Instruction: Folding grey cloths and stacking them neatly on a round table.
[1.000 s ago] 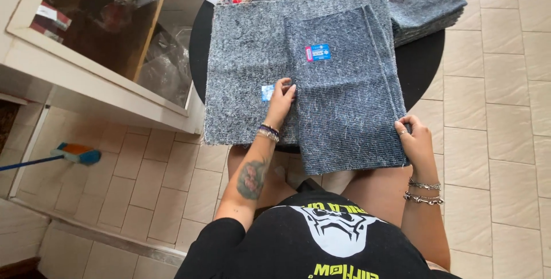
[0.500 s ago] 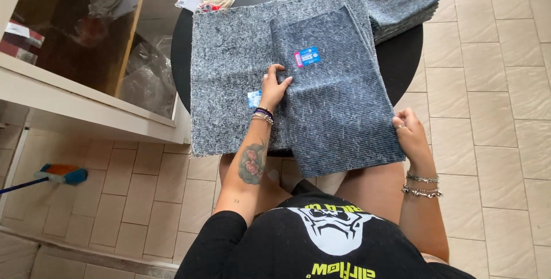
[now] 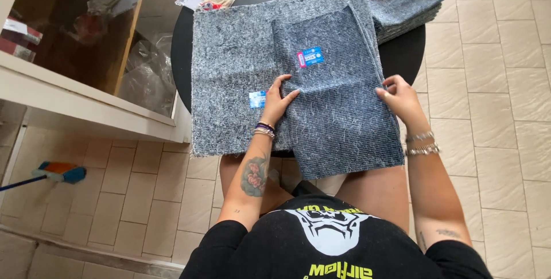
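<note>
— What are the hands doing?
— I see the left hand (image 3: 279, 101) flat, fingers spread, pressing the folded grey cloth (image 3: 338, 107). The right hand (image 3: 402, 98) pinches its right edge.
— Where is the cloth?
— On a bigger grey cloth (image 3: 235, 67), on the round black table (image 3: 407, 55).

Folded grey cloth (image 3: 338, 112) over table edge

Place: a home room | Floor: pale beige square ceramic tiles (image 3: 505, 84) | Furniture: small round black table (image 3: 407, 55), white-framed glass cabinet (image 3: 86, 107) | Cleaning: blue-headed broom (image 3: 57, 173) lying on floor
</note>
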